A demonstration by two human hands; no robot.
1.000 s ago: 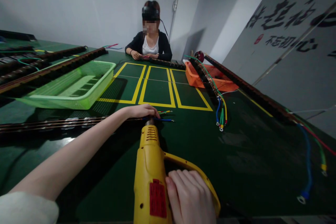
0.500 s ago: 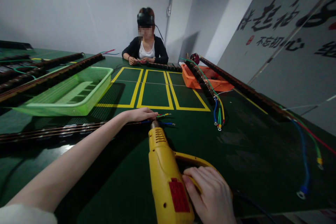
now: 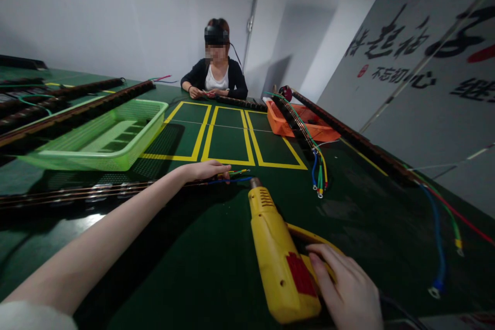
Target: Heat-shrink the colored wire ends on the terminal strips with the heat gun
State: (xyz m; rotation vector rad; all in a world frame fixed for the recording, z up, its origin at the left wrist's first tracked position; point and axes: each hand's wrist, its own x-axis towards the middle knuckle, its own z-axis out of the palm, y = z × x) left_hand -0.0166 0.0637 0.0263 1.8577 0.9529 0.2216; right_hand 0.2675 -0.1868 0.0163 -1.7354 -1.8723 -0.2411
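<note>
1. while your left hand (image 3: 203, 170) presses down on the end of the long dark strip (image 3: 88, 193), its fingers lie flat over the thin coloured wires (image 3: 235, 175) that stick out past them; it pins them to the green table (image 3: 216, 247) rather than closing round them.
2. your right hand (image 3: 348, 294) wraps the handle of the yellow heat gun (image 3: 280, 258), grasping it; the gun lies low over the table near you, and its metal nozzle (image 3: 255, 183) points at the wire ends but sits just to their right, not over them.
3. judging from this, the heating of these wire ends is either paused or finished; you cannot tell from here whether the sleeves have shrunk, they are too small to read.
4. more strips with coloured leads (image 3: 319, 175) lie to the right and seem to be waiting.
5. a green basket (image 3: 116, 149) and an orange basket (image 3: 286, 121) stand further off, and a person (image 3: 216, 75) sits at the far end with both hands on the table.
</note>
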